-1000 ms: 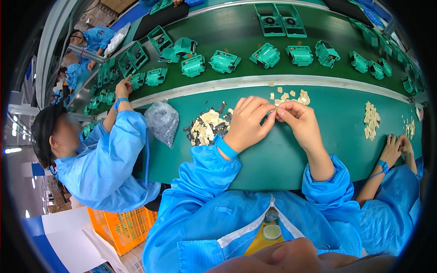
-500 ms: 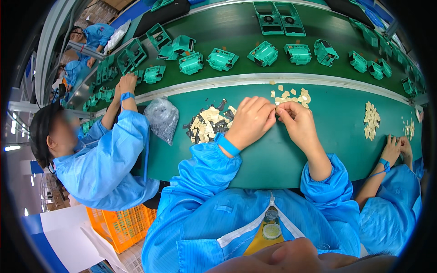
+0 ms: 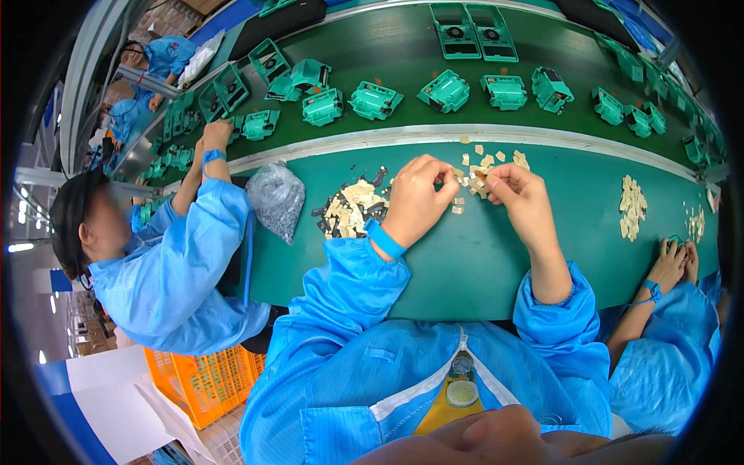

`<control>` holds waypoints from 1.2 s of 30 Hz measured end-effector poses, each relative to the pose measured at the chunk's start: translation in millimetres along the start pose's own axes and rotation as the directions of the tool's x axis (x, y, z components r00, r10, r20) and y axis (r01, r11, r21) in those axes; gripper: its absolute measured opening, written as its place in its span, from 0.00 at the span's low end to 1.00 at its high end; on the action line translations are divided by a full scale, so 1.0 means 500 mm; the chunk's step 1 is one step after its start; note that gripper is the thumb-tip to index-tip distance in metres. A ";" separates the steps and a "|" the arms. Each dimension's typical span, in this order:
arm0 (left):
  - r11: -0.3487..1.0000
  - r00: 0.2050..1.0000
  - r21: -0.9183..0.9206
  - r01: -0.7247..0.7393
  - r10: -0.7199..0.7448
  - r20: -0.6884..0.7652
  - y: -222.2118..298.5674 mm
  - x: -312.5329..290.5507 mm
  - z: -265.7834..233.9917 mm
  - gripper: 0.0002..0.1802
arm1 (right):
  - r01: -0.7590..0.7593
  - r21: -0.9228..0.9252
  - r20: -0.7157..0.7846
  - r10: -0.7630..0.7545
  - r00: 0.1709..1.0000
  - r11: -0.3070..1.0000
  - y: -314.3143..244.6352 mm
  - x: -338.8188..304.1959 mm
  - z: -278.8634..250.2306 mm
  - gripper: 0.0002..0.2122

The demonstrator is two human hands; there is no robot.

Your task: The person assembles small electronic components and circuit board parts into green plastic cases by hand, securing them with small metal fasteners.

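My left hand, with a blue wrist strap, is above the green mat, fingers curled and thumb bent toward the index finger. Whatever it grips is hidden. My right hand is apart from it on the right, thumb and index finger pinched together over the small cream pieces; I cannot make out what the pinch holds. Beside my left hand lies a pile of larger cream flakes mixed with black scraps. A few small cream bits lie between my hands.
A clear bag of small grey parts lies to the left. Beyond a pale rail, teal plastic housings stand on a green conveyor. Co-workers sit on both sides; one's hands are at right, near another cream pile. An orange crate is lower left.
My hands have drawn apart, the right one moving right. Small cream bits now show between them. The housings have shifted slightly left, and the right co-worker's hands now hold a small green thing.
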State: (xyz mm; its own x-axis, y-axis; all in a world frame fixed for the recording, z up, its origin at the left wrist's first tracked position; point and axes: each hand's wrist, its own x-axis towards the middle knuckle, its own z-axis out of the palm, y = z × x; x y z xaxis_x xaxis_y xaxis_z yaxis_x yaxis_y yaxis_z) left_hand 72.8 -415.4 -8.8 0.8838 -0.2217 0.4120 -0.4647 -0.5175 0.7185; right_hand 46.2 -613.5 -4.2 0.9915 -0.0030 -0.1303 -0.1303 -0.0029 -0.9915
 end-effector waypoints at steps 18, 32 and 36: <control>0.995 0.968 -0.100 -0.009 0.034 0.248 0.027 0.008 0.026 0.08 | 0.256 -0.294 -0.001 -0.268 0.964 0.921 -0.019 -0.006 -0.013 0.07; 0.993 0.963 -0.119 0.007 0.026 0.268 0.037 0.008 0.034 0.08 | 0.461 -0.512 0.201 -0.421 0.885 0.725 -0.014 -0.010 -0.037 0.03; 0.998 0.962 -0.053 -0.022 0.036 0.271 0.041 0.007 0.038 0.08 | 0.512 -0.579 0.227 -0.478 0.849 0.635 -0.011 -0.012 -0.035 0.02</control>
State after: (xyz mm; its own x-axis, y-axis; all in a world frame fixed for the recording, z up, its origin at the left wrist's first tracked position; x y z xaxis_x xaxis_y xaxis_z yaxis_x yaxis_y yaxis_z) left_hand 67.2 -442.7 -3.4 0.8480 -0.4561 0.2699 -0.4866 -0.4683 0.7375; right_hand 40.8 -630.9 2.2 0.9042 0.2258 0.3625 0.4236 -0.5821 -0.6941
